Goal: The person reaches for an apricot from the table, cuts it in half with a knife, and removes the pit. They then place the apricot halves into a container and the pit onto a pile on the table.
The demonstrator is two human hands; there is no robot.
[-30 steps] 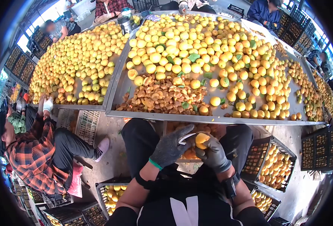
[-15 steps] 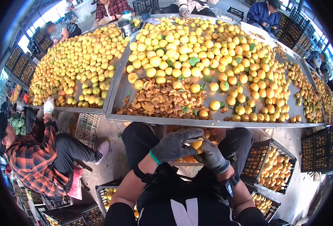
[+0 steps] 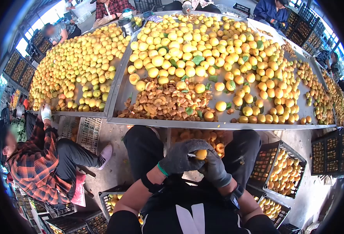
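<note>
Nr side of bench (image 3: pixel 141 122), L hand (image 3: pixel 178 156) grips blade (image 3: pixel 191 155) at fruit (image 3: pixel 201 154) in R hand (image 3: pixel 215 168); prob. paring, next stroke needs fruit steady.

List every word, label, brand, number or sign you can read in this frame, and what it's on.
None: no text can be read anywhere in this view.
Tumbler: any print is too small and blurred to read.
Device on the right wrist: any marking is too small to read.
Left glove, right glove, apricot: no legible lettering.
</note>
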